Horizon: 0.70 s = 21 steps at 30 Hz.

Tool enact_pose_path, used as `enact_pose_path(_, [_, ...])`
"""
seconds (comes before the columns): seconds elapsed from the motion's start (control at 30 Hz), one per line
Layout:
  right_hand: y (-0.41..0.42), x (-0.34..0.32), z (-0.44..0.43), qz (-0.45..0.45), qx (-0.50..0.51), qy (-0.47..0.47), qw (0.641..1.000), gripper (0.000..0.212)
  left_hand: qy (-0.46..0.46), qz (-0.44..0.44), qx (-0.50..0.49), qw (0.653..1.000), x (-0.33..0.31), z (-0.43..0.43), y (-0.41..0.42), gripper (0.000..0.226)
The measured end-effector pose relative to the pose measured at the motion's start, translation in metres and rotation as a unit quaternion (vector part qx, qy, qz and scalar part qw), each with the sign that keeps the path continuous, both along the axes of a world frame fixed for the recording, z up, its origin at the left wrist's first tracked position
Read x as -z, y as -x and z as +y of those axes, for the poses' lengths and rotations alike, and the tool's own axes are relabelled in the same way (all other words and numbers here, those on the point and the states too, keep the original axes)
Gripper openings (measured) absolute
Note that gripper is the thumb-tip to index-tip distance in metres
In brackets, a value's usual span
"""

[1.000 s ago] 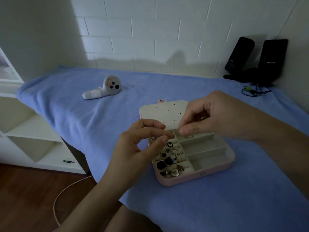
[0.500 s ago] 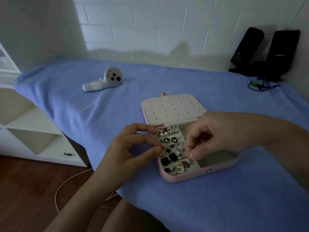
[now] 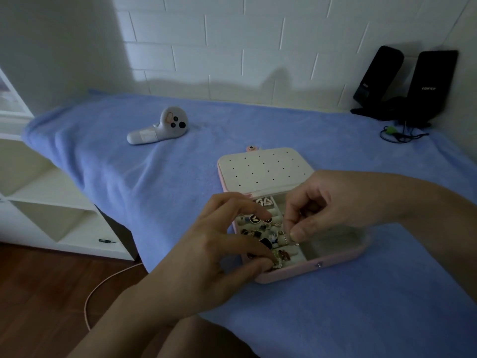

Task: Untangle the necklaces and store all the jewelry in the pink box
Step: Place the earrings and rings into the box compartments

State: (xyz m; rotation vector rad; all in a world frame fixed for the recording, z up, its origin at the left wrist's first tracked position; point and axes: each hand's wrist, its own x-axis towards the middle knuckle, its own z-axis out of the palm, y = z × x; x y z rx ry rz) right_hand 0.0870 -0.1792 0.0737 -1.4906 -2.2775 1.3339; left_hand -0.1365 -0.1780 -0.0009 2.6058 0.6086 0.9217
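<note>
over the pink box point(image 3: 322, 267) near the table's point(image 3: 180, 189) front edge, a shiny piece point(image 3: 294, 243) is being pinched by the right hand point(image 3: 335, 202); the left hand point(image 3: 206, 254) grip cannot be told.

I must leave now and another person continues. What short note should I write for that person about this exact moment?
Left hand: fingertips on a sparkly piece at the front left corner of the pink box; grip unclear.
Right hand: pinches a small glinting piece over the box.
Done: lid open, stored jewelry fills the left section.
Left: seat both pieces, close the lid. No jewelry shows on the blue cloth.
</note>
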Motion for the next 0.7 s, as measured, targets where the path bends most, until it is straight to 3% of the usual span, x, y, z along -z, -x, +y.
enact_pose_path(0.13, [-0.0017, 0.0001, 0.0005, -0.023, -0.009, 0.01, 1.0, 0.002, 0.008, -0.002, 0.008, 1.0, 0.0004, -0.0001, -0.001, 0.018])
enact_pose_path(0.33, [-0.0012, 0.0005, 0.0, -0.052, -0.027, -0.005, 0.998, 0.003, 0.021, 0.003, 0.02, 1.0, 0.0005, 0.0012, -0.0019, 0.019])
enact_pose_path(0.7, [0.0062, 0.0034, -0.0024, 0.006, -0.023, -0.049, 0.998, 0.002, 0.032, 0.007, 0.019, 0.999, 0.0011, 0.0042, 0.0014, 0.022])
